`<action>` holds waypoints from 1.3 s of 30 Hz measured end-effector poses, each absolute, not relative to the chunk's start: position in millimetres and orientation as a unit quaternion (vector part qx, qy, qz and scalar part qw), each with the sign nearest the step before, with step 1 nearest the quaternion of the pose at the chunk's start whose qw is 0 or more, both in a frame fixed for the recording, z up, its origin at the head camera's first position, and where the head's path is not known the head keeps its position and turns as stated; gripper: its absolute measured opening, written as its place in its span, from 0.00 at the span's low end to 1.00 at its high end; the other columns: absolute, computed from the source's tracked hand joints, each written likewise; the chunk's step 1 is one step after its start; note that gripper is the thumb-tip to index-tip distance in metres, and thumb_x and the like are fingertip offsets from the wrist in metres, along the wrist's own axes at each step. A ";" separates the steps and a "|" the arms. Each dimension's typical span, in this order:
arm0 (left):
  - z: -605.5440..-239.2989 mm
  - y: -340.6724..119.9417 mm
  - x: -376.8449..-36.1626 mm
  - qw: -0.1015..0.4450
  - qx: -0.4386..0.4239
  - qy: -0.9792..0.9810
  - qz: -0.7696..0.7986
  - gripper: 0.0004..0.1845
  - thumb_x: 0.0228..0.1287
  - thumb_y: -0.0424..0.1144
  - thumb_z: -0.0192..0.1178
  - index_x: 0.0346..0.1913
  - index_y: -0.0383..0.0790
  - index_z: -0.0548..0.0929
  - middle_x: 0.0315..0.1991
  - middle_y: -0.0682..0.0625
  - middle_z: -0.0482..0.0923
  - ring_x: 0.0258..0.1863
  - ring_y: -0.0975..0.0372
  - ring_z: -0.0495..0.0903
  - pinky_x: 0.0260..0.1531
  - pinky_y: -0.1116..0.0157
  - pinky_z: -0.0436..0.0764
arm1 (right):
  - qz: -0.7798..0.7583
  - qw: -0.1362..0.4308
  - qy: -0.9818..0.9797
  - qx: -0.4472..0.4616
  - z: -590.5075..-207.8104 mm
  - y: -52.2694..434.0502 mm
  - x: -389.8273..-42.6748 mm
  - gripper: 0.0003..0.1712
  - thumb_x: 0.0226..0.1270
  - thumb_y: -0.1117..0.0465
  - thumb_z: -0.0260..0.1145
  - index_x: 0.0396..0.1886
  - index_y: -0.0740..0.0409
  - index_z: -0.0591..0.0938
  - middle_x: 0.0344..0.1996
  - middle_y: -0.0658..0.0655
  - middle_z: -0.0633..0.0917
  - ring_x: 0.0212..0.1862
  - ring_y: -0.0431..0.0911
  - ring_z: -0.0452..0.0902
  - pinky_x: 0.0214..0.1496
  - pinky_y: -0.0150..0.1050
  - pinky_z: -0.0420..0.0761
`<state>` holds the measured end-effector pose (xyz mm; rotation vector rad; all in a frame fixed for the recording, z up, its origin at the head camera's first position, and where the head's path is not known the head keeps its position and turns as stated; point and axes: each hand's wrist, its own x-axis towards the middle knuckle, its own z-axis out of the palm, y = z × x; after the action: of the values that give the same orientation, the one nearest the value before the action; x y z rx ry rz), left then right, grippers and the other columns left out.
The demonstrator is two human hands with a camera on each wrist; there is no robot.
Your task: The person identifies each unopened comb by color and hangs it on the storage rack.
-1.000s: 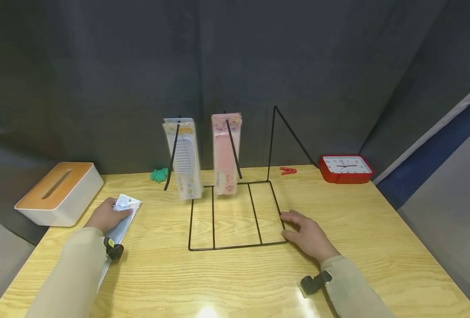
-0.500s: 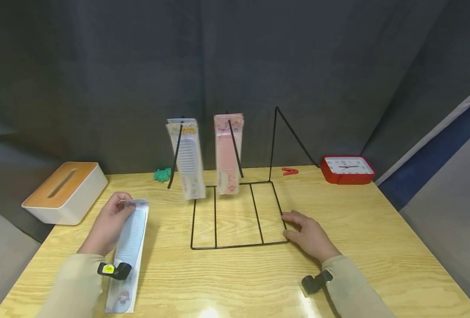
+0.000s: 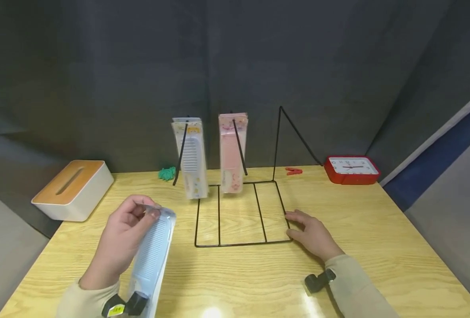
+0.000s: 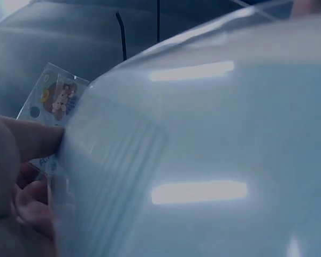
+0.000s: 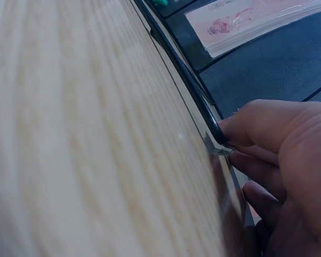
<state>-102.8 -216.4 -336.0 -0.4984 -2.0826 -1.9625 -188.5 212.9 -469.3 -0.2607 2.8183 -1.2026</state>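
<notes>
Since the left hand (image 3: 117,240) lifted the blue comb pack (image 3: 151,260) off the tabletop (image 3: 235,282), fingers pinching its top, the right hand's (image 3: 312,234) relaxed fingers stayed on the wire rack (image 3: 239,243).

Light wooden table (image 3: 378,247) with visible grain. The base of a black wire rack (image 3: 239,214) rests on it between the two hands, its near right corner touched by the right hand (image 3: 312,234), which also lies on the tabletop. Beyond the left hand (image 3: 119,240) stand a wood-topped white tissue box (image 3: 73,190) and a green bundle (image 3: 166,173). Beyond the right hand lie a red clothespin (image 3: 293,171) and a red clock (image 3: 352,169).
</notes>
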 end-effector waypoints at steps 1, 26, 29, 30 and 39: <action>-331.7 -211.5 -101.5 0.124 -0.171 -0.714 -0.667 0.05 0.72 0.24 0.56 0.47 0.29 0.74 0.40 0.48 0.81 0.36 0.63 0.81 0.30 0.69 0.83 | -0.392 0.033 0.915 -0.085 -469.3 213.3 -188.3 0.29 0.67 0.56 0.70 0.67 0.57 0.78 0.73 0.67 0.66 0.74 0.65 0.57 0.73 0.65 0.57; -304.7 -179.9 -137.7 0.172 -0.103 -0.756 -0.623 0.10 0.72 0.29 0.59 0.51 0.29 0.76 0.40 0.54 0.84 0.35 0.66 0.80 0.34 0.73 0.83 | -0.396 0.018 0.914 -0.091 -472.0 215.3 -189.6 0.28 0.66 0.57 0.70 0.66 0.58 0.79 0.72 0.66 0.69 0.74 0.63 0.59 0.73 0.63 0.58; -303.9 -178.4 -161.3 0.180 -0.083 -0.759 -0.620 0.10 0.73 0.30 0.58 0.51 0.29 0.76 0.41 0.54 0.83 0.38 0.66 0.81 0.36 0.73 0.82 | -0.395 0.017 0.914 -0.091 -471.8 216.0 -189.4 0.28 0.66 0.57 0.70 0.65 0.58 0.79 0.71 0.67 0.69 0.74 0.64 0.59 0.73 0.64 0.58; -303.4 -177.9 -170.0 0.182 -0.077 -0.761 -0.618 0.10 0.73 0.32 0.58 0.52 0.29 0.76 0.41 0.53 0.83 0.38 0.66 0.81 0.36 0.72 0.82 | -0.395 0.017 0.914 -0.091 -471.6 216.2 -189.4 0.28 0.66 0.57 0.70 0.65 0.58 0.79 0.71 0.67 0.69 0.74 0.64 0.59 0.72 0.64 0.58; -292.9 -171.8 -241.6 0.177 0.012 -0.790 -0.587 0.15 0.74 0.45 0.59 0.52 0.35 0.79 0.42 0.47 0.82 0.37 0.63 0.78 0.38 0.68 0.78 | -0.397 0.020 0.913 -0.091 -474.5 215.3 -190.4 0.28 0.66 0.57 0.71 0.65 0.57 0.79 0.72 0.66 0.68 0.74 0.64 0.59 0.73 0.64 0.57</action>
<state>-241.6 -171.8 -292.9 0.0341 -2.2358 -1.6605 -190.4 215.3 -474.5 -0.2826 2.8328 -1.2315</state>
